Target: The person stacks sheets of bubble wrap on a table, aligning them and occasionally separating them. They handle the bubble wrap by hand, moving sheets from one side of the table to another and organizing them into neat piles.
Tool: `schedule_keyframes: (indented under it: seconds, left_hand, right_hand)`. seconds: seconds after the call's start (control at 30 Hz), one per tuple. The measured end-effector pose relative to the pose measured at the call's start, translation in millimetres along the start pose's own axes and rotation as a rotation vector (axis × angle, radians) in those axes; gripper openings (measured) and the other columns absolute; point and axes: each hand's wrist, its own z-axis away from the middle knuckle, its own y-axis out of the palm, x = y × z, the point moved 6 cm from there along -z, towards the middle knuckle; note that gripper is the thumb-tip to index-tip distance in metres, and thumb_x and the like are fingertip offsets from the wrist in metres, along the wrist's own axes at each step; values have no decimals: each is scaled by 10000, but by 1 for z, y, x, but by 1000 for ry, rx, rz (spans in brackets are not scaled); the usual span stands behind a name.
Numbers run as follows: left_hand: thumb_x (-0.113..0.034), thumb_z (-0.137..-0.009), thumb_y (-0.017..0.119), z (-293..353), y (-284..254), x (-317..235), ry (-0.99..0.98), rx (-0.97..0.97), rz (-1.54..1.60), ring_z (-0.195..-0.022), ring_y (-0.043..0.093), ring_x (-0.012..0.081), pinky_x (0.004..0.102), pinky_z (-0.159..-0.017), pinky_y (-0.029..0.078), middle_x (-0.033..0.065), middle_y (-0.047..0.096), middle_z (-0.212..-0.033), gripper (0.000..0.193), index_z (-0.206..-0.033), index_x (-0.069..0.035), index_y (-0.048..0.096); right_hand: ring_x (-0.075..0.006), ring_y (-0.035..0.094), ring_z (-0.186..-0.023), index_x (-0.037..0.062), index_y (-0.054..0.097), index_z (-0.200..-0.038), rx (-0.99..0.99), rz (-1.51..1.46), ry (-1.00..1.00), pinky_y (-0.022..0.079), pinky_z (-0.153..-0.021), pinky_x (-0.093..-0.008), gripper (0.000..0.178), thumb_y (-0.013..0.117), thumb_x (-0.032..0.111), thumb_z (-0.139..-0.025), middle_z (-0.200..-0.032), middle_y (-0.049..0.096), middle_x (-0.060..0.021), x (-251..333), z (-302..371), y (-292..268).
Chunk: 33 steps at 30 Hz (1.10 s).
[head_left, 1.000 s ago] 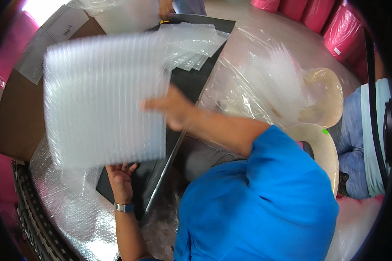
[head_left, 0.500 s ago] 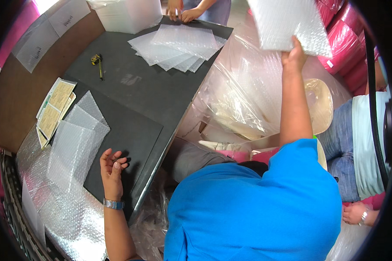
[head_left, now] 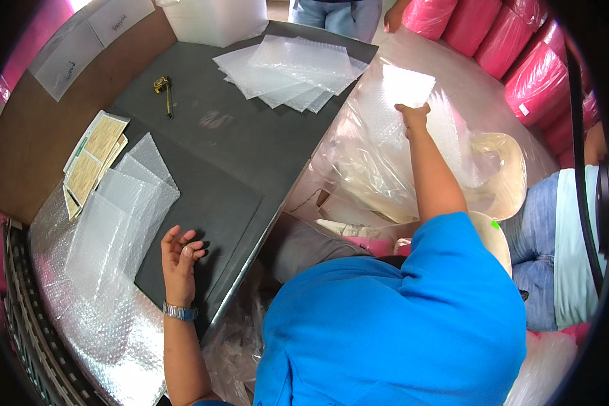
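Out to the right, my right hand point(head_left: 414, 120) grips the near edge of a white bubble wrap bag point(head_left: 409, 86). That bag is low over a large clear plastic sack point(head_left: 365, 145) beside the table, and its far part looks bright and washed out. Palm up with fingers loosely curled and apart, my left hand point(head_left: 181, 260) is empty above a dark board point(head_left: 213, 203) on the black table. Left of it, several overlapping bubble wrap bags point(head_left: 115, 216) lie on a silvery bubble sheet point(head_left: 108, 338).
A fan of bubble wrap bags point(head_left: 294, 71) lies at the table's far end beside a white bin point(head_left: 216, 20). A yellow tape measure point(head_left: 161, 86) and printed cards point(head_left: 91, 159) are near the brown panel point(head_left: 40, 128). Pink wrapped rolls point(head_left: 534, 88), a cream chair point(head_left: 511, 166) and other people stand around.
My right hand has lowered the bubble wrap bag from the upper right, left and down over the plastic sack. At the far end, the other person's hands have left the table.
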Motion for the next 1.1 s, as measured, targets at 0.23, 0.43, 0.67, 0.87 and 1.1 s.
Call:
schedule_keyframes:
  seconds: [0.23,0.43,0.67,0.87,1.1]
  left_hand:
    - [-165,-816,568,3,-5,0,-13,-52,10,-925,541,178,291,-775,467,133,474,-1112,490,-1236,-75,334]
    - [-160,-821,561,1,1,-4,11,33,56,-930,559,208,318,-796,473,158,461,-1133,461,-1220,-65,350]
    - [-141,-836,548,7,-33,-36,182,-232,-99,-712,568,125,239,-628,476,102,565,-950,267,-1073,-37,481]
    - [-131,-864,516,30,-91,-82,680,-777,-563,-636,448,32,175,-554,376,-8,537,-763,101,-911,-46,544]
    - [-382,-776,536,21,-140,-77,-185,-1052,-1474,-1223,262,366,579,-948,196,183,330,-1294,460,-1153,-123,494]
  right_hand:
    - [-417,281,-1211,14,68,-1348,-9,194,-156,278,-988,-465,1108,743,419,-569,-1321,253,-287,-14,-33,19]
    - [-342,255,-1232,63,265,-1315,-149,644,-688,295,-963,-462,815,659,398,-685,-1258,361,-233,45,30,37]
    - [-208,472,-1016,94,408,-1233,1067,43,-614,407,-820,-327,574,622,337,-759,-1104,501,-150,112,219,165]
    - [-258,457,-1048,64,308,-1294,1557,68,-205,408,-835,-371,745,586,500,-757,-1180,423,-164,118,330,310]
    - [-204,477,-789,45,383,-1190,1581,279,-110,425,-711,-369,731,575,574,-725,-1050,446,-108,120,403,395]
